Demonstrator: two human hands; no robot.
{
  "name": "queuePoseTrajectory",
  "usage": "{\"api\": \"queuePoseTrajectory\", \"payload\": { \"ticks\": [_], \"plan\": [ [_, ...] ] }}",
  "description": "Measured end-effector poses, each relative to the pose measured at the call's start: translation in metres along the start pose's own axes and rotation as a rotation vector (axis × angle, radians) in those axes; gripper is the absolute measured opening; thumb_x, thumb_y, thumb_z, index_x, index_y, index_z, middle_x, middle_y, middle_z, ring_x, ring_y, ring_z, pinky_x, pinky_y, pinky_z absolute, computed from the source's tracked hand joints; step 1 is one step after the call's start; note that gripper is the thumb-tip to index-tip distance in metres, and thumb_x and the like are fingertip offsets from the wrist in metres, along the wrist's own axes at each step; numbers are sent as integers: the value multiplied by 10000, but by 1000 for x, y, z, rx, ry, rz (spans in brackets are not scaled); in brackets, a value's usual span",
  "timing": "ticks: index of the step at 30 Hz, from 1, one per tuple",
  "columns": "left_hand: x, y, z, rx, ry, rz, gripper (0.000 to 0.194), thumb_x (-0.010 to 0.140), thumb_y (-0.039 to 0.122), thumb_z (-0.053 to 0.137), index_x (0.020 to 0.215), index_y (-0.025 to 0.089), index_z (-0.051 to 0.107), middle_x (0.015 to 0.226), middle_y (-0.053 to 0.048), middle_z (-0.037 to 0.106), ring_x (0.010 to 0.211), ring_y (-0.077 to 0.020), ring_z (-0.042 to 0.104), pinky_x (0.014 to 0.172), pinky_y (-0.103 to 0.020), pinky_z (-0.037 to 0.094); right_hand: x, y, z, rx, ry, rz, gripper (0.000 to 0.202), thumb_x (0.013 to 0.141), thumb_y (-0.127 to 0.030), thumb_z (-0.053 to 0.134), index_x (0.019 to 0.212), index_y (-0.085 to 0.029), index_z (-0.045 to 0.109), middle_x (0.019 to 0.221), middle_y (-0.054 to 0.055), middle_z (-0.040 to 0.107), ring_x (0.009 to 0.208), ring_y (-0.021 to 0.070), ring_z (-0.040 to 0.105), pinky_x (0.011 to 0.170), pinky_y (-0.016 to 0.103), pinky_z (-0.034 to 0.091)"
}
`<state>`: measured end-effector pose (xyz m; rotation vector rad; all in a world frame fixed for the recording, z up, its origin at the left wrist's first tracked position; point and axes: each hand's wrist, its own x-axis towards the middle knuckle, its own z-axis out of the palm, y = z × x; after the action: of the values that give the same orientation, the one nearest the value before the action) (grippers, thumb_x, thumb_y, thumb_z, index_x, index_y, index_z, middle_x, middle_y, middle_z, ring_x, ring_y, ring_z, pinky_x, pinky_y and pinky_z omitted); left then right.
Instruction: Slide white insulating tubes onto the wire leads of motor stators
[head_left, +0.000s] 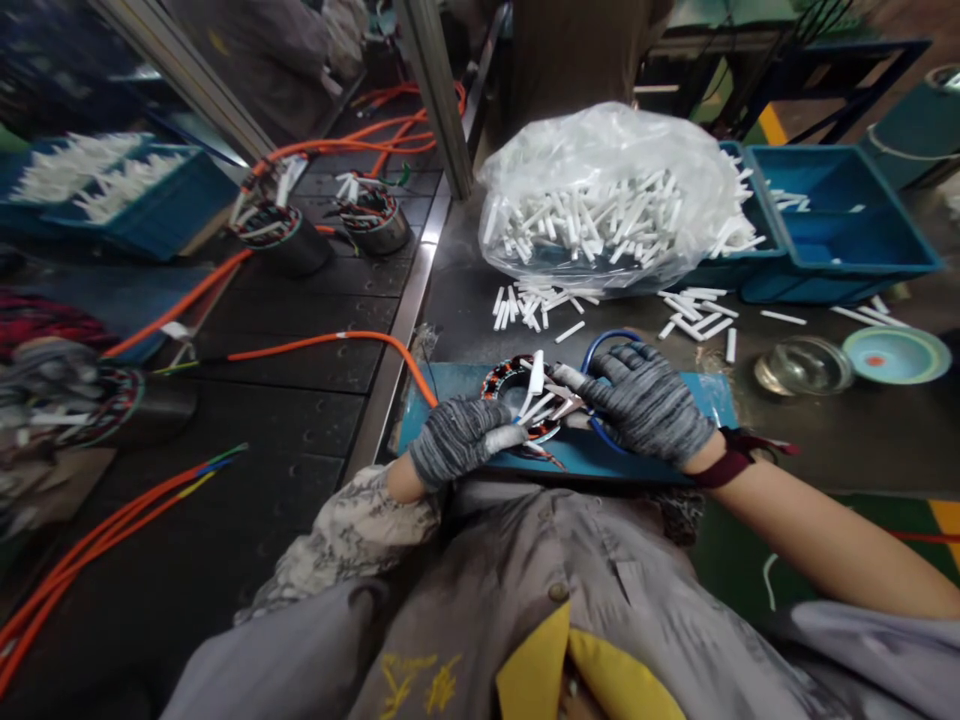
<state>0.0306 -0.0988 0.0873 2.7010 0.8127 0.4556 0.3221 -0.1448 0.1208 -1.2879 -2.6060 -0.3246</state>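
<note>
In front of my body, a round motor stator (pixel 498 384) with orange and black windings lies on a blue mat (pixel 679 462). White-sleeved wires (pixel 537 375) stick up out of its middle. At its near left edge, my left hand (pixel 461 440), in a grey striped glove, has its fingers closed around the bases of the wires. My right hand (pixel 645 400), in a matching glove, pinches the wire ends from the right. A blue cable (pixel 589 355) loops beside and under the right fingers. An orange cable (pixel 409 365) reaches the mat from the left.
Loose white sleeves (pixel 694 315) lie beyond the mat, before a plastic bag (pixel 600 130) of them. Blue bins (pixel 840 290), a glass bowl (pixel 802 368) and a dish (pixel 896 355) stand right. Left, across a metal rail (pixel 401 315), are more stators (pixel 375 225) and a co-worker's gloved hand (pixel 56 370).
</note>
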Motion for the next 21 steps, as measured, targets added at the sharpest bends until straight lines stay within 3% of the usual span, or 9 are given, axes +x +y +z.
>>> {"api": "queuePoseTrajectory", "payload": {
  "ticks": [6, 8, 12, 17, 21],
  "plan": [
    [2, 1, 0, -31, -13, 4, 440, 1071, 493, 488, 945, 197, 788, 879, -45, 794, 812, -176, 754, 740, -259, 542, -2, 0, 11, -98, 40, -21, 367, 1017, -235, 493, 1321, -177, 691, 872, 115, 686, 838, 247, 547, 777, 369, 377],
    [2, 2, -1, -25, 19, 13, 453, 1080, 490, 465, 977, 193, 791, 910, -51, 802, 828, -179, 761, 748, -260, 548, -4, -2, 17, -78, -64, 63, 390, 1024, -232, 448, 1323, -170, 690, 843, 124, 701, 778, 241, 566, 682, 345, 338],
    [2, 3, 2, 1, 59, -11, 467, 1078, 498, 465, 954, 195, 797, 900, -51, 805, 807, -183, 761, 746, -269, 555, -6, 3, 23, -1, -415, 403, 436, 1042, -318, 388, 1321, -170, 688, 911, 156, 760, 739, 261, 643, 609, 337, 323],
    [-2, 6, 2, -2, 75, -19, 395, 1064, 478, 511, 1023, 210, 799, 931, -40, 811, 860, -187, 768, 777, -270, 565, -15, 33, 13, 1, -550, 669, 509, 1027, -506, 406, 1264, -164, 699, 1039, 184, 784, 821, 330, 725, 649, 369, 434],
    [2, 31, -21, 146, 221, -99, 371, 1000, 480, 623, 1202, 196, 749, 1060, -77, 795, 935, -233, 752, 876, -358, 574, -27, 50, -1, 17, -715, 733, 528, 959, -443, 533, 1408, -179, 615, 1100, 182, 779, 896, 339, 736, 737, 401, 487]
  ]
}}
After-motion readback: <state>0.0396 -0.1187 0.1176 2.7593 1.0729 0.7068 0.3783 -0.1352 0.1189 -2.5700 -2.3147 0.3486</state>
